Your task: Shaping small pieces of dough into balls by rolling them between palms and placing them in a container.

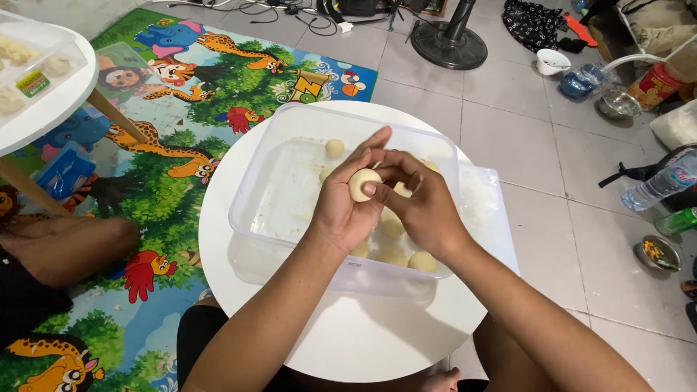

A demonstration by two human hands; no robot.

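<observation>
A pale dough ball (362,184) is being shaped, cupped in the left hand (348,203) and pinched by the right hand (421,207) above the clear tub (276,181) on the desk (363,341); gentle, even pressure seems needed next.

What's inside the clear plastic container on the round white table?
The clear plastic container holds pale dough balls, several near its front wall. The left hand and right hand, holding one ball, cover others.

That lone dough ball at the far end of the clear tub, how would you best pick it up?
Come straight down from above with fingertips on opposite sides of the dough ball, around its widest part. It is round and sits alone on the floor of the clear tub, apart from the other balls, with the tub open on top. It looks soft, so probably pinch gently.
</observation>
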